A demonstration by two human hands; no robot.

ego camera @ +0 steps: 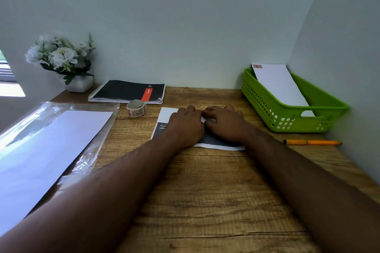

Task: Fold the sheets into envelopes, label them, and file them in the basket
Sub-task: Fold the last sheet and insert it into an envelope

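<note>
Folded sheet [164, 116] lies flat mid-table, white top strip, dark printed band with white text below, white edge nearest the person. Both hands on top of it, side by side and touching: left hand [186, 124] palm down, fingers bent over the upper fold; right hand [225, 122] same, fingers curled onto the paper, pressing; whether either pinches an edge, cannot tell. Just left of the sheet, a tape roll [136, 108]; behind that a black spiral notebook [127, 91] and a white flower pot [61, 61] in the corner. Far left, blank paper stack [47, 150] on clear plastic wrap [90, 156]. Right, green basket [287, 117] holding one white envelope [279, 86], leaning. Orange pen [312, 142] on the wooden table [205, 201] near the basket.
</note>
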